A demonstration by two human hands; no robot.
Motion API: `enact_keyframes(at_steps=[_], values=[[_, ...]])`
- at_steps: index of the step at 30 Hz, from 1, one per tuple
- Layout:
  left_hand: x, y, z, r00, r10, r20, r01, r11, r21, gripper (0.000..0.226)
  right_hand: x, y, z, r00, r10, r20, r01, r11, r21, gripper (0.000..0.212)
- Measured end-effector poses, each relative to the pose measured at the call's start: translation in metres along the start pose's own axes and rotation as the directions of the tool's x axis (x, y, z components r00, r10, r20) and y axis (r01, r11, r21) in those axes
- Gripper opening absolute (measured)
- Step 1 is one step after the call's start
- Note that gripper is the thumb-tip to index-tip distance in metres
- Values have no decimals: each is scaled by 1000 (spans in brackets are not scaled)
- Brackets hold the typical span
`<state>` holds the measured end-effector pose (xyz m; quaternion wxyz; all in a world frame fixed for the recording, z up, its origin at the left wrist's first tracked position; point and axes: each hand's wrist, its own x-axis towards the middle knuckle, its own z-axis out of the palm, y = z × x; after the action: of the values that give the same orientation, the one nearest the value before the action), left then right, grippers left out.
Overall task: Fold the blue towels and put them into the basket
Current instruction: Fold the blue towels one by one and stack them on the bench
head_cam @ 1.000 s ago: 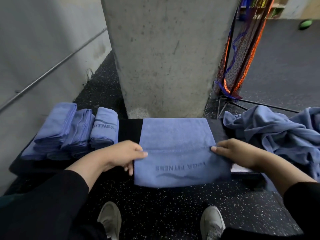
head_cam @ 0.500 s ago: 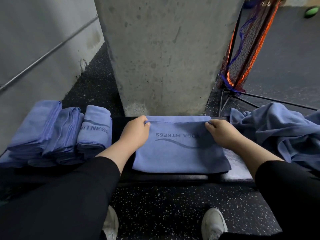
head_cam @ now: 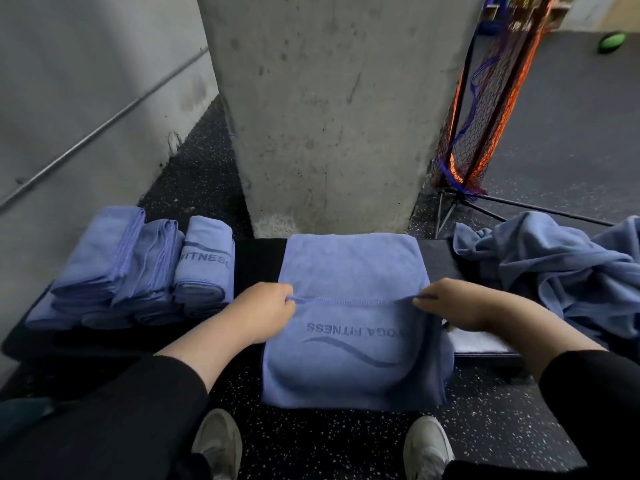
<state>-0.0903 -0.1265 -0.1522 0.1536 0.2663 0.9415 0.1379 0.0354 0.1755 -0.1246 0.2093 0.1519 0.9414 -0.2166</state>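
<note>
Pinching the stitched hem at both ends, towel stretched between the two hands.

Left hand (head_cam: 265, 311) and right hand (head_cam: 453, 304) each have fingers curled tight on a corner of the blue towel (head_cam: 353, 268), and the hem runs straight across from one grip to the other, so its long line lies side to side. Beyond the grips the cloth lies flat on the dark bench (head_cam: 258, 261); on the near side the printed flap hangs off the edge toward the shoes. Both hands sit level, neither nearer, so the next fold looks like a matched two-handed move along that line. Folded towels (head_cam: 138, 268) wait outside the left grip, the unfolded heap (head_cam: 561, 271) outside the right. No basket is clearly in view.
</note>
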Motion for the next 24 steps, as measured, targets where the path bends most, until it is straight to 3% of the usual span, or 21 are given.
enact_keyframes(at_steps=[3,6,10,12,14,15,19,24], values=[[-17,-2,-3,1000,14,20,-14,999,-40,30,-14,2,3,1000,-30,-3,30,990,135,37],[-21,-1,-16,1000,4,-24,-10,968,-250,30,-20,4,-3,998,-55,29,42,941,335,35],[-18,6,-37,996,-47,-70,-12,739,-673,23,-26,0,-19,992,-101,71,14,664,747,33],[-9,9,-44,995,-91,-46,17,597,-802,23,-24,-8,-27,993,-117,17,50,539,841,31],[5,15,-49,976,-181,-124,-5,546,-838,16,-15,-17,-33,991,-84,-104,131,475,870,29],[14,17,-51,954,-224,-199,-37,572,-819,14,-6,-20,-36,981,-29,-191,181,492,851,27],[51,29,-48,885,-269,-380,-46,761,-647,23,42,-20,-36,829,165,-534,202,802,562,35],[86,28,-17,919,-184,-350,28,913,-407,32,75,-16,-16,863,91,-497,112,924,364,37]])
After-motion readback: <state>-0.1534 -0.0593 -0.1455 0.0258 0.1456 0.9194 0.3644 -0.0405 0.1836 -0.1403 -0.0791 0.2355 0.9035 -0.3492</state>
